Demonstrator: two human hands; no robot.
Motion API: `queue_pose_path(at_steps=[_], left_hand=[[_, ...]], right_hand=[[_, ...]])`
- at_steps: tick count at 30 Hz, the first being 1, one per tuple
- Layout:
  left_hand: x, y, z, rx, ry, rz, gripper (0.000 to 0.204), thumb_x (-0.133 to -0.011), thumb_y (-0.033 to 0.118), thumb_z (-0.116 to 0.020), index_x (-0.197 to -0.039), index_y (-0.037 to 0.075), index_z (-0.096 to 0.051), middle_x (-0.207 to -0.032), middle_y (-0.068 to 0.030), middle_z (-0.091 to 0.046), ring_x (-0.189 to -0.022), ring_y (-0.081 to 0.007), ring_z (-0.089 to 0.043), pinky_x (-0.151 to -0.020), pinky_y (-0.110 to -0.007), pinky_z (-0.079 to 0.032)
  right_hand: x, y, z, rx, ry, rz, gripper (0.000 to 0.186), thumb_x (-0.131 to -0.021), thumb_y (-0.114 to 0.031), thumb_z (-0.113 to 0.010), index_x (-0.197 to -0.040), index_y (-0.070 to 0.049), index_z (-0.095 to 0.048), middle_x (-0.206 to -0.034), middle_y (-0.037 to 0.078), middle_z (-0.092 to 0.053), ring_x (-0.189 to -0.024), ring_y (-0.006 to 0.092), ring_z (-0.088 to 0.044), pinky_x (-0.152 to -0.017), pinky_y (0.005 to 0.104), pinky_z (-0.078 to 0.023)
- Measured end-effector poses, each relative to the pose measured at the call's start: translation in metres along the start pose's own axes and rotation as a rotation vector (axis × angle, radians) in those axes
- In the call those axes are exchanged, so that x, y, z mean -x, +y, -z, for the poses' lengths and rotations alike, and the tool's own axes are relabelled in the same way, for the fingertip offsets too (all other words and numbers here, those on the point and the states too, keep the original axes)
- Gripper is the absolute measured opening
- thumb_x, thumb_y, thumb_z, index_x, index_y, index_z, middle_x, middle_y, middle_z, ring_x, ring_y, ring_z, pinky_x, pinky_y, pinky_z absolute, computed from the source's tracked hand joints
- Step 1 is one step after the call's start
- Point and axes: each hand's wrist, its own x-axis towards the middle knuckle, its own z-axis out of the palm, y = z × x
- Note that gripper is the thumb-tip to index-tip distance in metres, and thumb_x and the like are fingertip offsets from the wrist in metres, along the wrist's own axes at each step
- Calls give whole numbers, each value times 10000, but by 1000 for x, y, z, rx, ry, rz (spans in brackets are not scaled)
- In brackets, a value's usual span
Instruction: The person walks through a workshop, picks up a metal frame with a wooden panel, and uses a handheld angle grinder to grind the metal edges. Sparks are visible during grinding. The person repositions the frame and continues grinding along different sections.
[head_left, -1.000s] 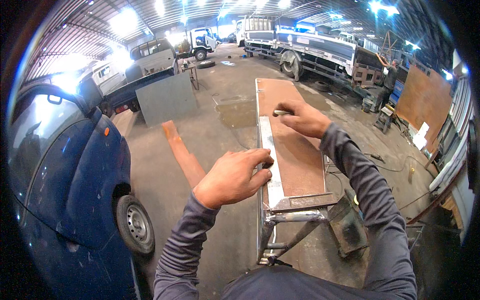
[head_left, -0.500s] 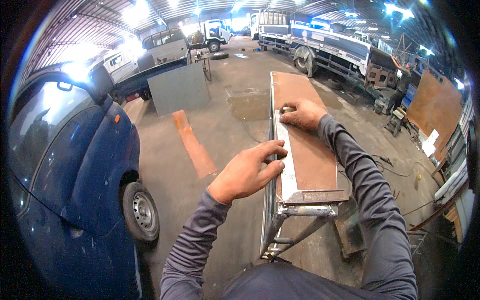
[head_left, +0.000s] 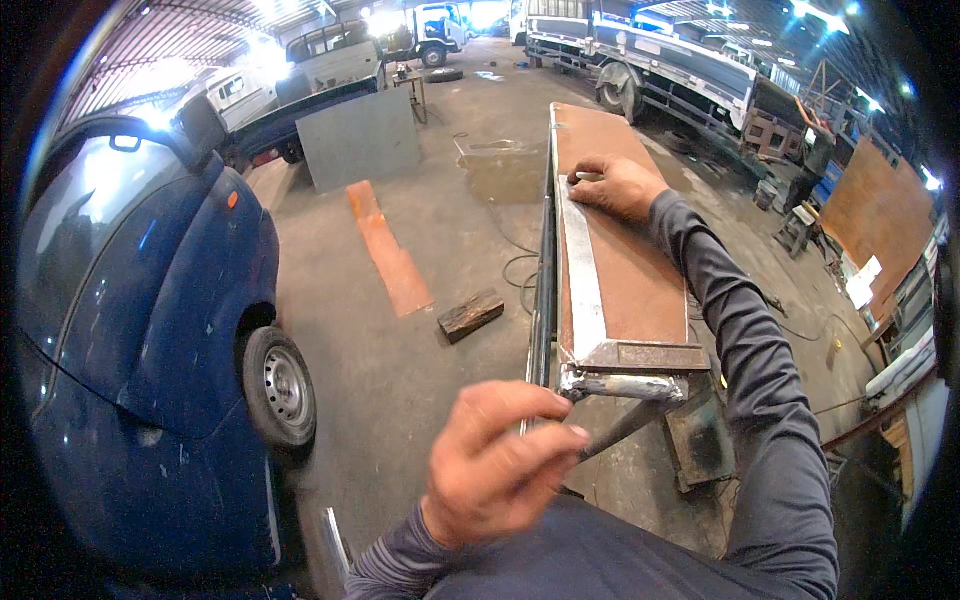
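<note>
- metal square (head_left: 582, 265) lies flat on brown panel (head_left: 640, 300), right of centre.
- right hand (head_left: 622, 190), upper centre, narrows at its far end, perhaps steadying it; cannot tell what it grips.
- left hand (head_left: 495, 465), lower centre: fingers parted, seemingly empty.

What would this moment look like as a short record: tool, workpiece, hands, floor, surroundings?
Tool: metal square, blade along the left side of the workpiece
Workpiece: brown sheet on a metal frame
Left hand: near the frame's near end, blurred, nothing visible in it
Right hand: by the blade's far end, fingers bent, contents unclear
Floor: wood block, orange-brown strip
Surroundings: blue vehicle at left
</note>
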Motion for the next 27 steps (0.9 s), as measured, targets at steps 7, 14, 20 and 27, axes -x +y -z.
queue_pose_path(at_steps=[7,14,20,27], left_hand=[[-33,44,-53,-243,-253,7,687,-774,202,-783,-1379,-22,-547,-1432,-285,-511,-1384,-451,-439,-1145,-521,-350],[-31,20,-95,-517,-321,90,678,-810,265,-723,-1371,-61,-524,-1435,-293,-499,-1392,-448,-422,-1183,-514,-298],[-34,23,-90,-582,-323,110,687,-809,323,-760,-1371,-14,-552,-1422,-266,-517,-1380,-453,-429,-1191,-532,-273],[-35,25,-77,-539,-344,145,634,-854,359,-743,-1386,60,-571,-1396,-227,-544,-1360,-462,-444,-1191,-574,-248]], right_hand=[[-3,1,-2,56,29,30,436,-867,-357,-712,-1187,-61,-710,-1164,193,-719,-1078,325,-686,-958,389,-507],[-5,8,0,20,23,87,412,-883,-333,-699,-1188,-56,-712,-1144,186,-723,-1070,307,-683,-967,382,-498],[-9,10,1,7,-10,56,450,-861,-341,-705,-1206,-52,-708,-1170,179,-722,-1093,313,-683,-975,381,-499],[-7,13,-4,-28,56,38,442,-852,-345,-725,-1184,-52,-719,-1173,182,-721,-1103,323,-680,-993,387,-497]])
